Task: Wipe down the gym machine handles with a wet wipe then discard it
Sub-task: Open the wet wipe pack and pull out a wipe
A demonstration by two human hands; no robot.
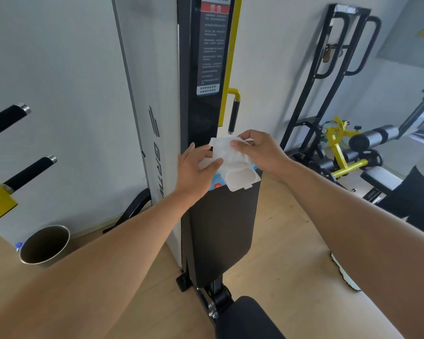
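A pack of wet wipes (230,178) lies at the far end of the black bench pad (220,231), against the machine's upright column (201,94), with its white flip lid (240,179) hinged open toward the pad's right edge. The wet wipe (224,150) stands partly pulled up out of the pack. The right hand (260,150) pinches the wipe's top edge between thumb and curled fingers; the left hand (196,167) lies on the pack's left side with fingers nearly straight, thumb touching the wipe. A round metal bin (44,244) stands on the wooden floor (274,241) left of the bench; what it holds cannot be made out. Two black handles (30,171) jut out at the left, and a third handle (233,116) hangs just above the wipe. Bare floor lies along both long edges of the pad
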